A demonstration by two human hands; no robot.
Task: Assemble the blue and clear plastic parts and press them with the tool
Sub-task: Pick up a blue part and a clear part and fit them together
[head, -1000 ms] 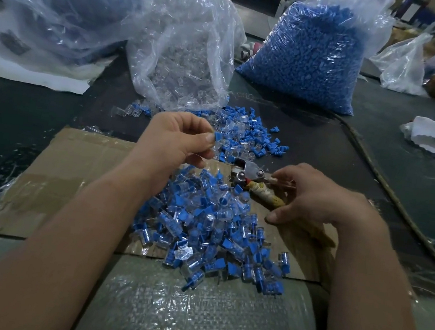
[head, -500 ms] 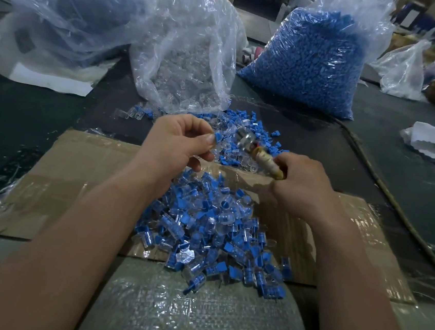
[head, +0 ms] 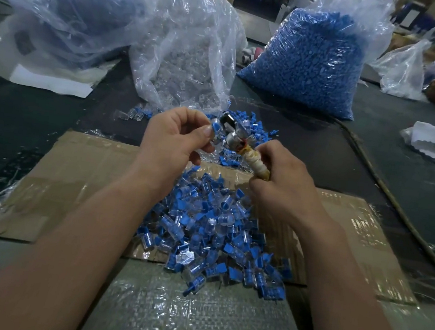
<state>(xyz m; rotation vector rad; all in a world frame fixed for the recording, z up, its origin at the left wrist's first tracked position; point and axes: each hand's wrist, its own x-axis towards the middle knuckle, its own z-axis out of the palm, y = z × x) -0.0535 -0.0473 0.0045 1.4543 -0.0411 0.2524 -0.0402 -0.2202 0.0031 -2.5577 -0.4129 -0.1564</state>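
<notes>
My left hand [head: 176,139] pinches a small blue and clear plastic part [head: 215,130] between thumb and fingers. My right hand [head: 284,182] grips the tape-wrapped handle of a metal pressing tool [head: 237,134], and its shiny jaws sit right beside the part. Both hands hover above a heap of joined blue and clear pieces [head: 219,235] on a cardboard sheet [head: 75,176]. More loose blue and clear parts [head: 247,130] lie behind the hands.
A bag of clear parts [head: 187,62] stands behind my left hand and a full bag of blue parts [head: 315,62] at the back right. Another large plastic bag [head: 66,6] is at the far left. White woven sacking [head: 190,315] lies nearest me.
My right hand lifted the tool off the cardboard and carried it up and left to the part in my left hand. My left hand stayed nearly in place.
</notes>
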